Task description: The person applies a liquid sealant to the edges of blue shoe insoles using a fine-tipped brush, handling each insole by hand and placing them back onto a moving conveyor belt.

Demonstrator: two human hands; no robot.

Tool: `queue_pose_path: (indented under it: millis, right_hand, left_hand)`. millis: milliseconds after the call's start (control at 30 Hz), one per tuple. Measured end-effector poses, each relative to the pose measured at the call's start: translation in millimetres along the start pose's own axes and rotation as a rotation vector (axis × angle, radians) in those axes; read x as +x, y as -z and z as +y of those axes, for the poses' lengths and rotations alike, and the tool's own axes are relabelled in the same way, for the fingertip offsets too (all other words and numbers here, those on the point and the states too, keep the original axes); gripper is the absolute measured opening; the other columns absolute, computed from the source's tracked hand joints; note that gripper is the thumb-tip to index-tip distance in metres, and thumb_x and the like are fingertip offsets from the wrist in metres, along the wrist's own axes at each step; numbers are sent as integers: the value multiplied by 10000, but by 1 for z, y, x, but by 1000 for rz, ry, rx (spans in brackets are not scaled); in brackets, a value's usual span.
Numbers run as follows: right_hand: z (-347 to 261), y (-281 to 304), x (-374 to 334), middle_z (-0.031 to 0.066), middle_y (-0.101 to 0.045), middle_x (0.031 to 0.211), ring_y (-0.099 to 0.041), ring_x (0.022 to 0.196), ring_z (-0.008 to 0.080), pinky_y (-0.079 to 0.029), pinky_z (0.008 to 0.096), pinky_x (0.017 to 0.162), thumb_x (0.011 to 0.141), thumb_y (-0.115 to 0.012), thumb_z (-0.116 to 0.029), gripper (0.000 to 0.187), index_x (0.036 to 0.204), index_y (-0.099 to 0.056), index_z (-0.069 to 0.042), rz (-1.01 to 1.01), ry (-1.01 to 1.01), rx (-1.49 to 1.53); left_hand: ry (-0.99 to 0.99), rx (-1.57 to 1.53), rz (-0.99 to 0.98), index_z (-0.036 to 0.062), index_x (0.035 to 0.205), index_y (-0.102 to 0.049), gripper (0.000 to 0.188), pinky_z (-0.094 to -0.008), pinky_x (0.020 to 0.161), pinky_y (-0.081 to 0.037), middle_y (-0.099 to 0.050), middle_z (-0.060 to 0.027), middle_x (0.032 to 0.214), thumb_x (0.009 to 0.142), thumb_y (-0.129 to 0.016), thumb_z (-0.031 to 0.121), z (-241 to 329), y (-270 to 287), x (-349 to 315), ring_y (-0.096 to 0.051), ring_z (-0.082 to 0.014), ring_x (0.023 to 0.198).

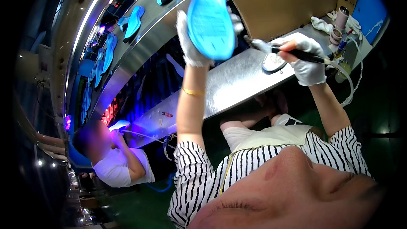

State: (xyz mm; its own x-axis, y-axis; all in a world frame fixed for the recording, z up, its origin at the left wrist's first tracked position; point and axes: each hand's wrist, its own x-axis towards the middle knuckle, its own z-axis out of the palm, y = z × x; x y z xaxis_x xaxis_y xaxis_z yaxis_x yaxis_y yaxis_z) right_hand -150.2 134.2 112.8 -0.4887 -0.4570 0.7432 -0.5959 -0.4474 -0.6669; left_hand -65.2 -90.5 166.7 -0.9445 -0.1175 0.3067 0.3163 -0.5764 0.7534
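Note:
A bright blue shoe sole (212, 21) is raised over the metal bench, gripped by my left hand (189, 44) in a white glove. The thumb and fingers wrap its two long edges. My right hand (309, 68), in a white glove that leaves some fingertips bare, is closed round a black-handled brush (302, 55). A pale tube (348, 76) runs from the end of its handle. The brush tip points left toward the sole but stays apart from it. Below the brush, a small dish of white stuff (274, 63) stands on the bench.
To the left, a conveyor (146, 27) carries several blue soles (134, 21). A cardboard box (288, 2) fills the back of the bench (231, 82). Pinkish tape rolls (336, 36) and white gloves (322, 25) lie at right. A co-worker (121, 163) sits at lower left holding a sole.

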Motion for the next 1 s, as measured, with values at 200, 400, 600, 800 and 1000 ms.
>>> queue_pose_path:
  millis: [200, 400, 600, 800, 1000]
  right_hand:
    - [-6, 4, -1, 95, -654, 803, -605, 738, 145, -462, 250, 692, 702, -684, 67, 119, 782, -645, -12, 1, 18, 77]
    - [19, 34, -22, 56, -634, 767, -576, 740, 125, -454, 247, 676, 714, -696, 27, 104, 786, -642, -26, -41, -226, -40]
    - [28, 0, -22, 78, -621, 883, -569, 781, 131, -454, 259, 739, 706, -685, 58, 166, 778, -565, -31, -186, -305, 141]
    - [60, 21, -51, 34, -587, 813, -586, 735, 102, -477, 232, 684, 724, -653, 83, 209, 862, -556, -40, -238, -486, 164]
    - [77, 18, -60, 23, -582, 793, -573, 704, 89, -457, 217, 673, 779, -605, 40, 144, 881, -538, -37, -176, -593, 153]
  left_hand:
    - [-412, 1872, 272, -38, 1069, -548, 410, -396, 832, -475, -589, -164, 1077, 870, -459, 309, 126, 112, 137, -595, -295, 956]
    - [-861, 2506, 466, 168, 1090, -588, 319, -359, 786, -471, -600, -120, 1011, 805, -465, 96, 106, 101, 112, -581, -281, 901]
    - [-50, 2468, 724, 193, 998, -662, 260, -383, 826, -482, -642, -115, 955, 771, -580, 289, 148, 136, 88, -608, -277, 936]
    - [-570, 2375, 581, 162, 896, -682, 258, -374, 728, -462, -587, -119, 886, 706, -691, 337, 121, 87, 58, -566, -287, 808]
    - [-1098, 1077, 277, -35, 1114, -537, 279, -282, 728, -480, -584, -106, 992, 862, -549, 86, 136, 41, -46, -568, -167, 874]
